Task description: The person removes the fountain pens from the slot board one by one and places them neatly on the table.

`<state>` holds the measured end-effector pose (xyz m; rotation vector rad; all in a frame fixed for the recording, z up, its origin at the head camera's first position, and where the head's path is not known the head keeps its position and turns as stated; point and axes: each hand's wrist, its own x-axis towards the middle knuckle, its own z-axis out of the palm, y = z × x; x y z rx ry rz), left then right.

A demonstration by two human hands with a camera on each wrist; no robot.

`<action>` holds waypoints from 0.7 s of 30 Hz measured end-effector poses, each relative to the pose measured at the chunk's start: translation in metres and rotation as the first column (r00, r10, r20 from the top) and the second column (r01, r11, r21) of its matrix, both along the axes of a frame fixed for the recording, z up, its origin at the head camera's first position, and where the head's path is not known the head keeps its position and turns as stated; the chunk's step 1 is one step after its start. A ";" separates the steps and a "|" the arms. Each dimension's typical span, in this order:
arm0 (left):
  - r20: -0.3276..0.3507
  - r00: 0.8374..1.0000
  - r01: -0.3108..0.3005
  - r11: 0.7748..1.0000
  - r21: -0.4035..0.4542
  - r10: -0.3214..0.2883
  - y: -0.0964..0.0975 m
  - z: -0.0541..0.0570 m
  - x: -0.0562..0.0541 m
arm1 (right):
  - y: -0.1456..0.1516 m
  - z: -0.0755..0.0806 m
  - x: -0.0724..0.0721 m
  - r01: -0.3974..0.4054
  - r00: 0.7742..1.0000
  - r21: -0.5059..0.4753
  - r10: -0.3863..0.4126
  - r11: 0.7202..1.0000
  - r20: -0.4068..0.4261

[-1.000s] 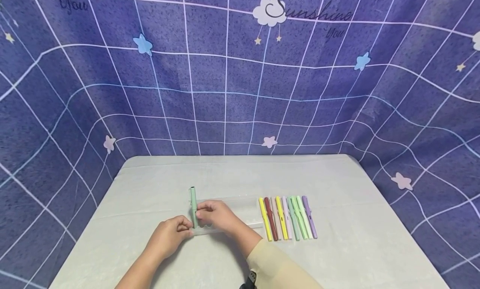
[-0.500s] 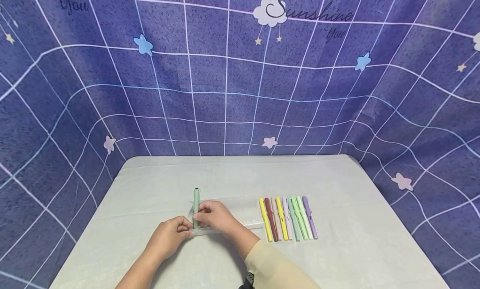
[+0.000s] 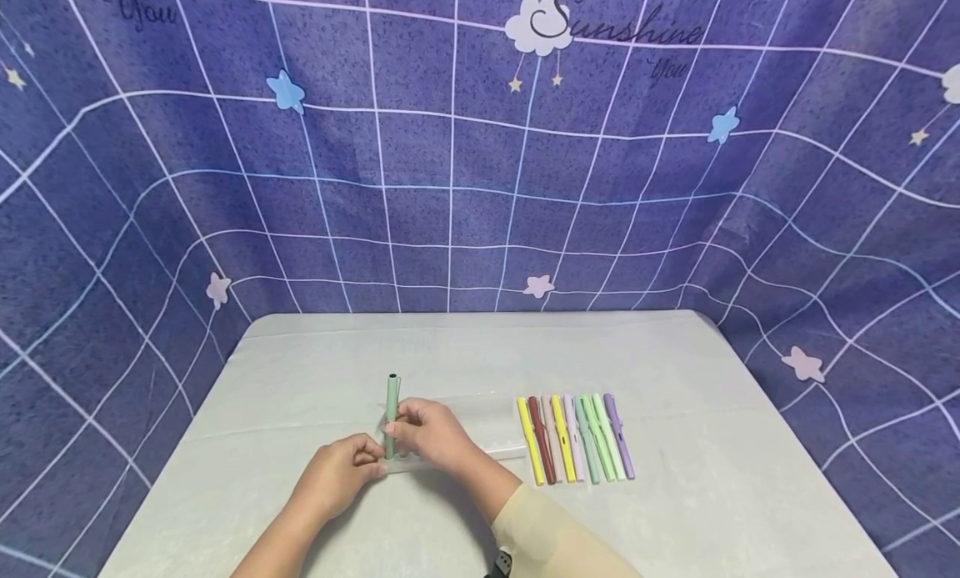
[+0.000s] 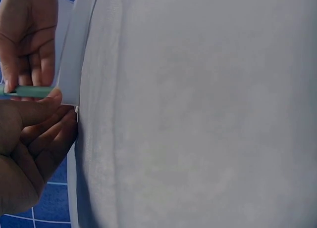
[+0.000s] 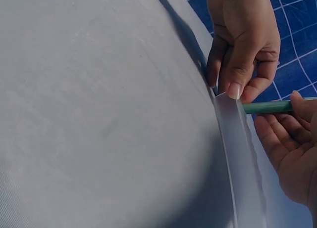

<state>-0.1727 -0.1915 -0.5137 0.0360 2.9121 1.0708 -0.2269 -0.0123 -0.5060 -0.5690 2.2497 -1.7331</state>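
Observation:
My right hand (image 3: 429, 432) pinches a sage-green capped pen (image 3: 392, 407) between thumb and fingers. The pen stands nearly upright, its dark-ended cap up and its clip on the right side. Its lower end is at the left end of a clear plastic pen tray (image 3: 480, 453). With thumb and fingers my left hand (image 3: 341, 475) pinches the tray's front left corner. In the right wrist view the left thumb lies on the tray end (image 5: 237, 134), right beside the tip of the green pen (image 5: 267, 107). Part of the tray is hidden behind the right hand.
Right of the tray, several capped pens (image 3: 564, 438) lie side by side in a row: yellow, dark red, beige, lilac, greens and purple. A light grey cloth (image 3: 712, 444) covers the table. A blue grid-patterned curtain (image 3: 480, 161) surrounds its back and sides.
The green pen has shifted slightly right and been turned, its clip passing from the left side to the right. The left hand, tray and row of pens have stayed put.

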 end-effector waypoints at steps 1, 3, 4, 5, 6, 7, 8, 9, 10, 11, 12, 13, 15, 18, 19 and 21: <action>-0.002 1.000 0.001 1.000 -0.001 -0.001 0.000 0.000 0.000 | 0.001 0.002 0.001 0.003 1.000 0.002 -0.003 1.000 -0.012; -0.004 1.000 0.002 1.000 -0.001 -0.002 0.000 0.000 0.000 | 0.003 0.004 0.001 0.013 0.999 0.000 -0.013 1.000 -0.030; -0.005 1.000 0.003 1.000 -0.001 -0.003 0.001 0.000 0.000 | 0.004 0.005 0.002 0.018 0.999 -0.003 -0.018 1.000 -0.035; -0.007 1.000 0.003 1.000 -0.001 -0.003 0.001 0.000 0.000 | 0.005 0.005 0.002 0.018 0.999 -0.011 -0.018 1.000 -0.037; -0.010 1.000 0.003 1.000 -0.001 -0.003 0.001 0.000 -0.001 | 0.007 0.005 0.002 0.019 0.999 -0.015 -0.019 1.000 -0.038; -0.013 1.000 0.003 1.000 0.000 -0.003 0.001 0.000 -0.001 | 0.008 0.004 0.002 0.019 0.999 -0.020 -0.019 1.000 -0.030; -0.015 1.000 0.002 1.000 0.001 -0.002 0.001 0.000 -0.001 | 0.009 0.004 0.002 0.018 1.000 -0.023 -0.019 1.000 -0.022; -0.017 1.000 0.003 1.000 0.000 -0.003 0.001 0.000 -0.001 | 0.011 0.003 0.001 0.017 1.000 -0.026 -0.017 1.000 -0.013; -0.019 1.000 0.002 1.000 -0.001 -0.002 0.001 0.001 -0.001 | 0.013 0.003 0.001 0.012 1.000 -0.030 -0.012 0.999 -0.002; -0.020 1.000 0.001 1.000 -0.002 -0.001 0.001 0.001 -0.001 | 0.015 0.002 0.001 0.009 1.000 -0.031 -0.009 0.999 0.008; -0.021 1.000 0.000 1.000 -0.004 0.000 0.001 0.001 -0.001 | 0.017 0.001 0.001 0.012 1.000 -0.026 -0.011 1.000 0.015; -0.020 1.000 -0.001 1.000 -0.004 0.001 0.001 0.001 -0.001 | 0.018 0.001 0.001 0.012 1.000 -0.023 -0.012 1.000 0.024; -0.018 1.000 -0.003 1.000 -0.006 0.003 0.001 0.001 -0.001 | 0.023 0.000 0.002 0.014 1.000 -0.009 -0.014 1.000 0.025; -0.012 1.000 -0.005 1.000 -0.004 0.005 0.002 0.001 -0.001 | 0.028 -0.003 0.002 0.015 1.000 -0.004 -0.015 1.000 0.027; -0.010 1.000 -0.005 1.000 -0.003 0.005 0.002 0.001 -0.001 | 0.030 -0.003 0.002 0.013 0.999 -0.007 -0.013 1.000 0.029; -0.004 1.000 -0.007 1.000 0.000 0.007 0.002 0.001 -0.001 | 0.034 -0.005 0.002 0.013 0.999 -0.012 -0.012 1.000 0.032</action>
